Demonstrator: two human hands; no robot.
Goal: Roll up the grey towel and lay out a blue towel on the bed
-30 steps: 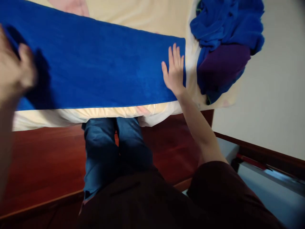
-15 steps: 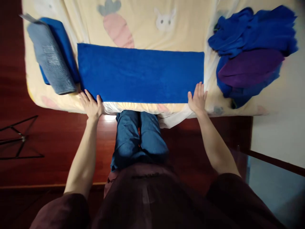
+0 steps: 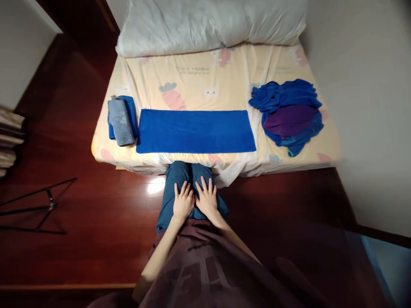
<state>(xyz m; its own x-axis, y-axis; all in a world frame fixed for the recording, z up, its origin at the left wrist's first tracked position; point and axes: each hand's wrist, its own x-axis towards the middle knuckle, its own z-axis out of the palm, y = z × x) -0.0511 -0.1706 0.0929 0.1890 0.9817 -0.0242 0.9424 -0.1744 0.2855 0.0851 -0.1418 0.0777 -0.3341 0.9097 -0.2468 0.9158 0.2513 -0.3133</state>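
Observation:
A blue towel (image 3: 195,130), folded into a long flat strip, lies along the near edge of the bed (image 3: 224,81). My left hand (image 3: 182,202) and my right hand (image 3: 207,199) rest flat on my thighs in blue jeans, fingers spread, holding nothing. Both hands are well short of the towel. At the strip's left end sit a folded grey towel (image 3: 120,122) and a folded blue towel (image 3: 131,115) side by side.
A heap of loose blue and purple towels (image 3: 287,115) lies on the bed's right side. A white pillow (image 3: 208,23) is at the head. A black metal stand (image 3: 38,207) sits on the dark wood floor at left; a wall runs along the right.
My hands left the ends of the blue towel strip and came back onto my thighs. The view pulled back and up, so the whole bed now shows.

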